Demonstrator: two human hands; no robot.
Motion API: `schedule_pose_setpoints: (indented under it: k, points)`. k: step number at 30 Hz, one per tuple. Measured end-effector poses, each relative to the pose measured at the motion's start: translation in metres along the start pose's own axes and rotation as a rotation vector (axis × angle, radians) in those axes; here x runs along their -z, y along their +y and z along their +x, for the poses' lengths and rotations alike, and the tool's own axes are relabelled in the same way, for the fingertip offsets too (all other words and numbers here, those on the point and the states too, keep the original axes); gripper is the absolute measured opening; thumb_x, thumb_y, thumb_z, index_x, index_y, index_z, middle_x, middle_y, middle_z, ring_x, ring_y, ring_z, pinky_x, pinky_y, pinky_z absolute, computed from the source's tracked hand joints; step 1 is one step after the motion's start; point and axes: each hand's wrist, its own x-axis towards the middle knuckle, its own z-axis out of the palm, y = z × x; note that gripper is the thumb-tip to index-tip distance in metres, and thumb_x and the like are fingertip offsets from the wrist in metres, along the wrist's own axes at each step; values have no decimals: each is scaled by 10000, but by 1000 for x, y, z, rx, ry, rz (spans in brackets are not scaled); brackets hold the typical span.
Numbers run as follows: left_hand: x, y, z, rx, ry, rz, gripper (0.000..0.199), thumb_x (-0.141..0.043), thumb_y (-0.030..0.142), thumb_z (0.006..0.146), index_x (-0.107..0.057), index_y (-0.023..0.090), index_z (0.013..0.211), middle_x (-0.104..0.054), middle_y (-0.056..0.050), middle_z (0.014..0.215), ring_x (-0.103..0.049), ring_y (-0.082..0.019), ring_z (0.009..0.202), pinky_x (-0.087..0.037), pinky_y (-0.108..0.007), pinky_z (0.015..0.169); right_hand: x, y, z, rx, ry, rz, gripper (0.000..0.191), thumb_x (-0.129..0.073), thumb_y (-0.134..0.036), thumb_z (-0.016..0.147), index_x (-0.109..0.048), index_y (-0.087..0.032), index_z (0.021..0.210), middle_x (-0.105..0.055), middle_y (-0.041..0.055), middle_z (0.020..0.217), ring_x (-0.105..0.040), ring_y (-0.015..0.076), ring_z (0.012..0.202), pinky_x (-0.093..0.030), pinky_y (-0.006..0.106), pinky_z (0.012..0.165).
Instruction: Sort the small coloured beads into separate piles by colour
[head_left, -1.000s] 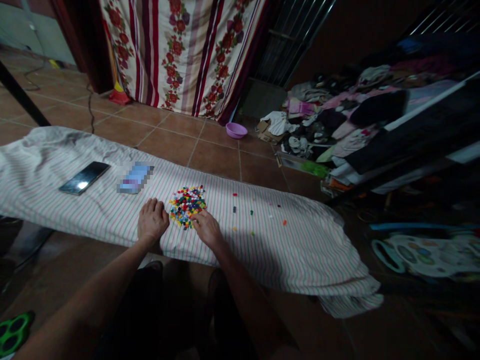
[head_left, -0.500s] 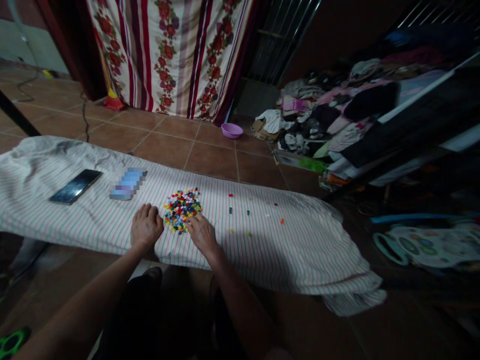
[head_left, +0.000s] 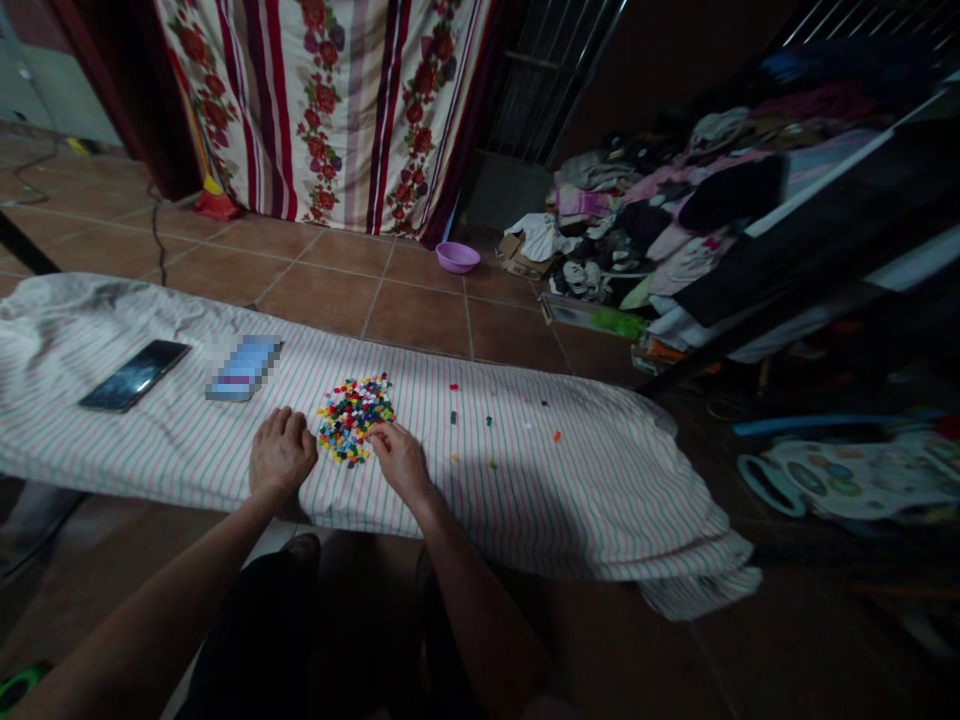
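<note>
1. The striped cloth [head_left: 600, 500] lies under the pile [head_left: 352, 415]; I judge it soft enough to give a little when I press.
2. The pile of bits should shift loosely, so I'd pick at its rim.
3. My left hand [head_left: 281, 452] rests left of the pile, palm down; how far its fingers close I can't tell. My right hand [head_left: 403, 463] is at the pile's near right edge, fingertips narrow, any bit between them hidden.
4. Each bit, like the orange one [head_left: 556, 437] right of the pile, looks light, stiff and perhaps slippery: pinch opposite sides gently.
</note>
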Motion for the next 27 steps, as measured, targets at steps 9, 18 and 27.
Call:
schedule_pose_setpoints:
  k: [9,18,27]
  points:
    - [3,2,0,8,-14,9,331,-447,261,865,-636,162,1118,-605,-168,1309,-498,-321,1304,-377,-494,1109,-3,10,6,-425,-22,929,307,-777,-440,695,-673,-207,866,-714,1,756,-635,129,666,-458,239,606]
    - [3,2,0,9,-19,13,327,-427,274,881,-634,155,1104,-600,-173,1317,-489,-318,1314,-368,-488,1121,11,10,-1,-502,18,1237,462,-904,-410,536,-652,-180,847,-728,35,824,-621,119,712,-467,248,659]
    - [6,3,0,-8,-28,1,339,-407,285,871,-623,153,1097,-603,-181,1292,-495,-319,1292,-369,-485,1112,47,29,-12,-485,180,1061,443,-859,-451,520,-673,-195,830,-686,12,777,-570,108,663,-454,255,649]
